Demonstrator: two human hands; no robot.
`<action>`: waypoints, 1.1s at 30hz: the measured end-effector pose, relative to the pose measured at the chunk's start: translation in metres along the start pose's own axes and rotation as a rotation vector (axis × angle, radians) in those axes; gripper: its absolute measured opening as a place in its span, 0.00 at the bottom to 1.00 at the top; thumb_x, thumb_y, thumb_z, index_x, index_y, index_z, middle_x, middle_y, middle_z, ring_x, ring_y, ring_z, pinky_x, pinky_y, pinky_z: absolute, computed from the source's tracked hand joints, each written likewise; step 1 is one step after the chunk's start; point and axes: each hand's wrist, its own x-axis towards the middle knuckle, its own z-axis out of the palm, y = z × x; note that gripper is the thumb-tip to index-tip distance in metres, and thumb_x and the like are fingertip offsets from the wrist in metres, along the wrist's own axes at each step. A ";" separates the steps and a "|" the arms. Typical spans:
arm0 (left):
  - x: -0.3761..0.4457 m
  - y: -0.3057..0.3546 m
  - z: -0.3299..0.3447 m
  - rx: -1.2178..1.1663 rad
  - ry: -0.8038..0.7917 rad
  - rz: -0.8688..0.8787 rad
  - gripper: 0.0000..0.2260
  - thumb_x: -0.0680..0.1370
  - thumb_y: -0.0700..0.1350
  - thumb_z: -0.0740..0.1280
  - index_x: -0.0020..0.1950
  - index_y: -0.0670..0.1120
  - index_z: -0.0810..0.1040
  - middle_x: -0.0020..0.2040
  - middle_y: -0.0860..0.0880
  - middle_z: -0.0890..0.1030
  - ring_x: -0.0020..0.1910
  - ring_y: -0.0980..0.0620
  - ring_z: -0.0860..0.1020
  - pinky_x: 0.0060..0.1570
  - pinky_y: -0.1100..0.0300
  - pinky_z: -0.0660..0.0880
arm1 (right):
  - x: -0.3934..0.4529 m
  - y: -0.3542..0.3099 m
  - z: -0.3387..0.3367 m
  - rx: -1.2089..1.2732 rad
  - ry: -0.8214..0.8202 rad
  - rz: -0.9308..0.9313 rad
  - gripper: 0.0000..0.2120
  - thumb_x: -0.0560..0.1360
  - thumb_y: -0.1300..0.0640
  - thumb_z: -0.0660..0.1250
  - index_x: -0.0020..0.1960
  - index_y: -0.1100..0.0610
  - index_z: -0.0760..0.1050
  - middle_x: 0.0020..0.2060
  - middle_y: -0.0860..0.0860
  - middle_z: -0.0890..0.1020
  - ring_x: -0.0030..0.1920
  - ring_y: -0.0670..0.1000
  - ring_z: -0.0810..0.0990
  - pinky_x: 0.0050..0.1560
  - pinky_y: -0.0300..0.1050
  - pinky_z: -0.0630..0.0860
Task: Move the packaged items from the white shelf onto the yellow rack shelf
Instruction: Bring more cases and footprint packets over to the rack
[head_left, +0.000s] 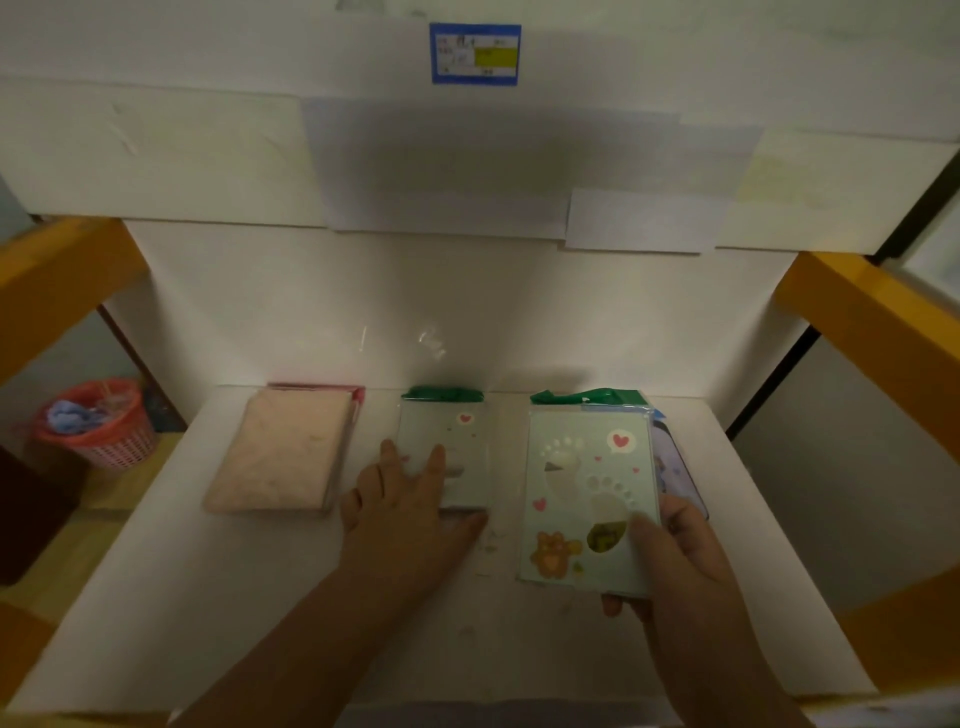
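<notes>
Surface: white shelf (727, 597).
Left hand (410, 499): fingers flat on middle packet (462, 447).
Right hand (680, 551): pinches footprint packet (582, 493), 3 o'clock.

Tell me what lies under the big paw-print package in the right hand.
Under the paw-print package, a bluish printed item peeks out at its right edge. The right hand grips the package; the rest beneath is covered.

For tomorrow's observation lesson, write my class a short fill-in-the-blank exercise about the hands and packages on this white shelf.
1. The right hand holds the pale green paw-print package with the ____ hanger tab.
2. The left hand rests on the smaller pale green package, its fingers ____.
3. Left of both lies the fluffy ____ package.
4. The mesh basket at far left is ____.

Missing: green; straight; pink; red
</notes>
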 end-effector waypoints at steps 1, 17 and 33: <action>0.001 -0.001 0.000 -0.002 -0.002 0.004 0.40 0.71 0.75 0.50 0.78 0.62 0.42 0.79 0.43 0.41 0.76 0.40 0.45 0.72 0.43 0.48 | 0.000 -0.001 0.000 0.001 -0.003 -0.001 0.06 0.81 0.63 0.59 0.54 0.59 0.74 0.44 0.57 0.84 0.38 0.59 0.82 0.25 0.47 0.74; -0.021 -0.020 -0.017 -0.215 0.103 0.177 0.30 0.79 0.55 0.51 0.80 0.54 0.43 0.80 0.46 0.43 0.78 0.46 0.42 0.72 0.54 0.40 | 0.018 0.011 0.030 -0.049 -0.057 0.075 0.09 0.80 0.57 0.63 0.58 0.58 0.75 0.50 0.54 0.84 0.49 0.54 0.84 0.38 0.46 0.81; -0.033 -0.065 -0.043 -0.398 0.282 0.190 0.31 0.74 0.48 0.53 0.78 0.49 0.56 0.77 0.48 0.59 0.76 0.51 0.51 0.70 0.61 0.46 | 0.071 0.034 0.121 -0.524 -0.031 -0.060 0.05 0.80 0.53 0.62 0.52 0.54 0.73 0.47 0.51 0.82 0.44 0.48 0.82 0.37 0.41 0.80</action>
